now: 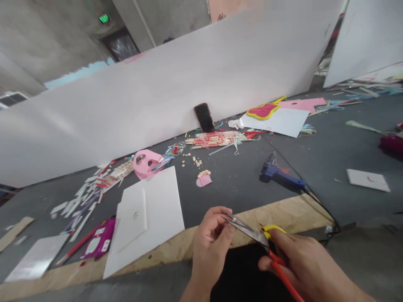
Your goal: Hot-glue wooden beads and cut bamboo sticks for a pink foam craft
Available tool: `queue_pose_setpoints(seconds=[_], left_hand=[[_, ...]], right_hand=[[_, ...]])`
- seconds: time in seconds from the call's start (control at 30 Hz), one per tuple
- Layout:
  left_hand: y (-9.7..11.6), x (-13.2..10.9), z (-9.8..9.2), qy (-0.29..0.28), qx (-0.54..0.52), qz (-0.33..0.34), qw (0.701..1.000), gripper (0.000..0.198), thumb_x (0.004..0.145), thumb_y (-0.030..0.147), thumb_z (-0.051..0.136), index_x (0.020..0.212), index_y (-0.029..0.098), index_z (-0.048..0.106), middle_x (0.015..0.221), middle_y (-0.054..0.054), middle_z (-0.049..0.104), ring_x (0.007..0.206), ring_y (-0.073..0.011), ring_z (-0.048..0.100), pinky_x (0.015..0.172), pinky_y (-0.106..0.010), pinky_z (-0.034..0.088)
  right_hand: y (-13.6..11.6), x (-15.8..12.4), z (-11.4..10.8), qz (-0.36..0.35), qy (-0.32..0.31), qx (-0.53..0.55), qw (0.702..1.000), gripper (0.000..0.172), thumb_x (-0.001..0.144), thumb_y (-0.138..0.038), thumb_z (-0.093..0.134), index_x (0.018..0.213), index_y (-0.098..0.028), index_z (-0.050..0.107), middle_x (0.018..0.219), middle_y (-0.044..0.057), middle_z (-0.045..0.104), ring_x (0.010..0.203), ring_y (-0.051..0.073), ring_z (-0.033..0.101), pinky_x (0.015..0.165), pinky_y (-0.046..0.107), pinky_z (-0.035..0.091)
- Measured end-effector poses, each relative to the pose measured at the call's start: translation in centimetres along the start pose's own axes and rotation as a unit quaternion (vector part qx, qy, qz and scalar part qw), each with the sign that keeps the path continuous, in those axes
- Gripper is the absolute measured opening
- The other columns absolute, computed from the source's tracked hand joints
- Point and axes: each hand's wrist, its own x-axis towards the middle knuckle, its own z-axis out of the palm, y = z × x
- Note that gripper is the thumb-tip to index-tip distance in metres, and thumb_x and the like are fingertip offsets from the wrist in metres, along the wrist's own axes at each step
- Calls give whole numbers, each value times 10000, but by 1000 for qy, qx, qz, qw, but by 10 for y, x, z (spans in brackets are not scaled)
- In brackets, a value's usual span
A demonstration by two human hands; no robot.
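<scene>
My right hand [302,256] grips a pair of scissors [250,230] with a yellow and a red handle. Their blades point left, the tips slightly parted. At those tips, my left hand [212,239] is closed in a pinch between thumb and fingers; whatever it holds is too small or hidden to make out. Beyond the left hand, on the dark table, lies a small pink piece [204,180] with a rounded edge, and a row of pale wooden beads runs along its top. More small beads [197,161] are scattered just behind it.
A blue glue gun [281,174] with a black cord rests right of the middle. White sheets [163,209], a purple packet [100,239] and a pink cut-out [146,163] lie left. A phone [204,117] leans on the white partition [151,100], behind wrapped sticks [212,139].
</scene>
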Motion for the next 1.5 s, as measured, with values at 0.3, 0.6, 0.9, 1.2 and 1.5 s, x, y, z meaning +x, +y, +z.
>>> queue_pose_setpoints(seconds=[0.3, 0.6, 0.9, 1.2, 1.5], left_hand=[[5, 1, -4, 2, 70, 67, 995, 138, 821, 270, 628, 738, 170, 677, 1038, -71, 561, 816, -148, 570, 678, -248, 478], [5, 1, -2, -63, -62, 10, 996, 83, 773, 235, 682, 732, 163, 678, 965, -42, 562, 524, -32, 476, 457, -176, 446], [8, -2, 1, -16, 27, 40, 999, 156, 817, 293, 633, 781, 148, 681, 1052, -93, 571, 603, -82, 517, 514, -216, 463], [6, -1, 1, -32, 22, 73, 997, 150, 853, 282, 590, 796, 180, 684, 1004, -68, 574, 574, -74, 524, 481, -208, 461], [7, -1, 3, -80, -62, 28, 994, 143, 819, 280, 636, 748, 158, 661, 942, -40, 558, 473, -19, 452, 422, -183, 410]], right_hand=[[3, 1, -2, -10, 6, -31, 999, 439, 798, -659, 512, 799, -233, 408, 557, -21, 599, 427, 157, 597, 369, 222, 401], [-3, 2, -6, -8, -4, -39, 999, 431, 854, -660, 401, 771, -236, 402, 563, 6, 612, 439, 176, 608, 373, 238, 405], [-6, 4, -1, 6, 9, -31, 999, 407, 902, -604, 360, 725, -239, 399, 476, -32, 565, 339, 149, 535, 342, 231, 332], [-6, 5, -7, 19, -7, -23, 1000, 471, 780, -696, 490, 754, -230, 434, 589, 13, 619, 434, 167, 586, 387, 239, 402], [-7, 0, -5, 19, -6, -26, 999, 405, 908, -597, 354, 723, -240, 398, 532, -10, 599, 400, 158, 575, 381, 233, 364]])
